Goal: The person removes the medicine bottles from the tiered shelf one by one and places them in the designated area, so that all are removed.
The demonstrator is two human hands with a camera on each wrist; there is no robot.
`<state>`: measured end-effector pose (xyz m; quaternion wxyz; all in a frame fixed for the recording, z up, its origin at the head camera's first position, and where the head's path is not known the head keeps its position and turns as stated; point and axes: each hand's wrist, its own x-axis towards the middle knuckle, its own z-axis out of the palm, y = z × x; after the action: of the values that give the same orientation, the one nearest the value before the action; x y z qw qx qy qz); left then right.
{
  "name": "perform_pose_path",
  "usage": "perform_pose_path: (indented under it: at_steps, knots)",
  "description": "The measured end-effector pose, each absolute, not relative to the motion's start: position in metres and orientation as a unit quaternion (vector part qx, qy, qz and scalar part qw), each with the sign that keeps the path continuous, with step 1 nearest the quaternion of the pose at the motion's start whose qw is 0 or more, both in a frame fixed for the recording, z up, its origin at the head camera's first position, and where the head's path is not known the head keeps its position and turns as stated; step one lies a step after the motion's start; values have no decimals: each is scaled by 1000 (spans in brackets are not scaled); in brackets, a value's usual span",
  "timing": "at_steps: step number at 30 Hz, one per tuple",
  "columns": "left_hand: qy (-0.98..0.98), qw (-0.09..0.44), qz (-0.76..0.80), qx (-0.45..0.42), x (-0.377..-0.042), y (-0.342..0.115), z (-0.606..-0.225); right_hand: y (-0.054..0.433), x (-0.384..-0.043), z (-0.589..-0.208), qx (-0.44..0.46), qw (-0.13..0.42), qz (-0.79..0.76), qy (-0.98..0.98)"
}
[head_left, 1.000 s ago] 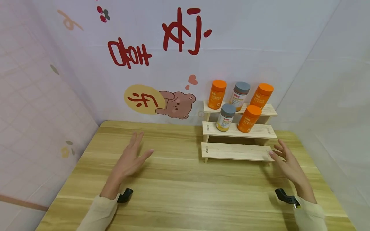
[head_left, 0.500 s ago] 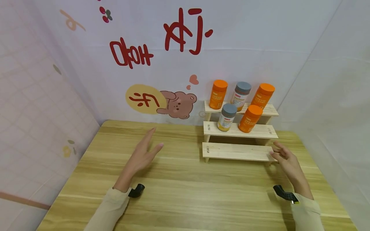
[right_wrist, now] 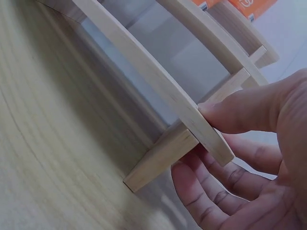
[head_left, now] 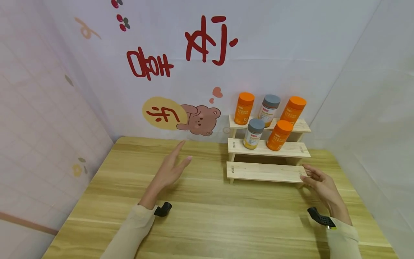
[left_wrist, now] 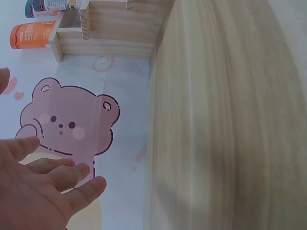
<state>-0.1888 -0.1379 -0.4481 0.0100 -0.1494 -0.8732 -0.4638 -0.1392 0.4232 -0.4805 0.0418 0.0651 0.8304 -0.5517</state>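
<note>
A three-step wooden display rack point(head_left: 265, 172) stands at the back right of the table. My right hand point(head_left: 324, 187) is at the right end of its lowest step. In the right wrist view, the thumb point(right_wrist: 235, 111) presses on the step board point(right_wrist: 158, 86) while the other fingers curl at its end, beside the support leg point(right_wrist: 160, 160). Away to the left, my left hand point(head_left: 169, 171) hovers over the table with fingers spread, holding nothing. The left wrist view shows its palm point(left_wrist: 29, 196) against the bear print.
Two orange bottles point(head_left: 244, 108) point(head_left: 292, 109) and a grey-capped bottle point(head_left: 268, 109) stand on the top step. Another grey-capped bottle point(head_left: 253, 133) and an orange bottle point(head_left: 279, 135) are on the middle step. White printed cloth walls point(head_left: 291, 43) enclose the wooden table point(head_left: 226, 216).
My left hand has moved right across the table, toward the rack. My right hand has shifted slightly and now grips the lowest step's right end. The bottles keep their places.
</note>
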Motion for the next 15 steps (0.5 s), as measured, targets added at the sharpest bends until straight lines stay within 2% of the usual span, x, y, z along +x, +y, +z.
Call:
perform_pose_path:
  at_steps: [15]
  knots:
    - [-844,12,-510,-164,-207,-116,-431,426,-139,-479,78,72,-526,844]
